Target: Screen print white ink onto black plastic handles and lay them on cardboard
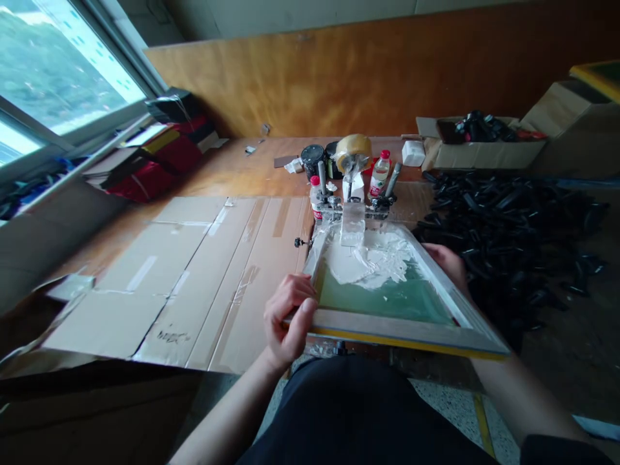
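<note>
A silk-screen frame [387, 329] with a green mesh [382, 290] is tilted up in front of me, hinged at its far edge by metal clamps [382, 203]. Thick white ink [368, 258] covers the far half of the mesh. My left hand [288, 316] grips the frame's near left corner, with the thumb over the wooden bar. My right hand [448, 265] holds the outer right side of the frame, its fingers partly behind the bar. A clear squeegee blade [352, 223] stands in the ink at the far edge.
Flattened cardboard [184, 284] covers the bench left of the frame. Beyond stand ink tins [312, 161], a tape roll [353, 152] and plastic bottles [380, 174]. A heap of black plastic parts [508, 239] lies to the right, below a cardboard box [484, 155]. A red bag [155, 161] lies by the window.
</note>
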Demonstrator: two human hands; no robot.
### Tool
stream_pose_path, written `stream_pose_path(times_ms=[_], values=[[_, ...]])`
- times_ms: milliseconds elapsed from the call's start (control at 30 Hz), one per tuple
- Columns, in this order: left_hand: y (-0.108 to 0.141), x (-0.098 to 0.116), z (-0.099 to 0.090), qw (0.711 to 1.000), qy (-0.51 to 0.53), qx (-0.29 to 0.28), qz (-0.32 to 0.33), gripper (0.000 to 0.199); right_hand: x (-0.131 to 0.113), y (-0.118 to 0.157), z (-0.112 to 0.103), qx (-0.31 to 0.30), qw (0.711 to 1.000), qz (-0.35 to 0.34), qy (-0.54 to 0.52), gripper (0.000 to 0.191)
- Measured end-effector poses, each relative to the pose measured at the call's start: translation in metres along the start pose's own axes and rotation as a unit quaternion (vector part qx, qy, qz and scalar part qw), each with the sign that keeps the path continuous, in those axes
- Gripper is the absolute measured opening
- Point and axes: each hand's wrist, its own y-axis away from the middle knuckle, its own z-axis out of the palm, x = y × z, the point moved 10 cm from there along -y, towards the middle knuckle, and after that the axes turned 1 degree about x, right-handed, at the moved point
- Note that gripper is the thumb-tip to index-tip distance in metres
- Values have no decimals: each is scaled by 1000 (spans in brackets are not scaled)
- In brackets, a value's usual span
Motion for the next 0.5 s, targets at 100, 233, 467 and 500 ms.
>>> stream_pose_path(times_ms=[100, 233, 467, 500], values=[[31, -14, 1, 1000, 0, -19, -7, 19, -53, -26, -18, 85, 989, -89, 81, 30], [49, -26, 1, 1000, -6, -23, -8, 16, -119, -41, 81, -70, 934, -254, 241, 55], [49, -27, 2, 1000, -16, -27, -3, 15, -119, -51, 181, -228, 839, -263, 419, 35], [48, -27, 1, 1000, -17, -24, -3, 16, -118, -48, 183, -247, 833, -255, 423, 28]])
